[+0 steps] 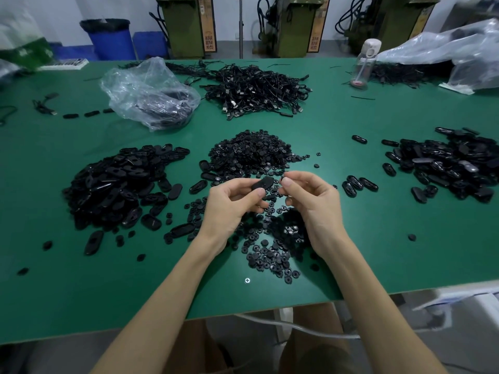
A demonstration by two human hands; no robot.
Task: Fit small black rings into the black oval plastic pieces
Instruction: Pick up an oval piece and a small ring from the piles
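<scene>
Head view: seating ring into oval

Left hand (232, 203) grips an oval piece (263, 183) at its fingertips; right hand (310, 201), just beside, pinches a small ring (283, 180). Best steady the oval, square the ring over its recess, press evenly.

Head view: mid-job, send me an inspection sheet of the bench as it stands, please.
Surface: green table, much of it covered with black parts.
Job's things: oval piece and small ring in hand; ring pile at centre; left oval pile; right oval pile.
Clutter: clear bag; bottle; plastic sheeting far right.
Grips: left hand holds the oval piece; right hand pinches the small ring beside it, not yet fitted.
Cables: cable heap far centre; loose cable far left.
Surroundings: green machines, blue bin, fan stand behind the table.
</scene>
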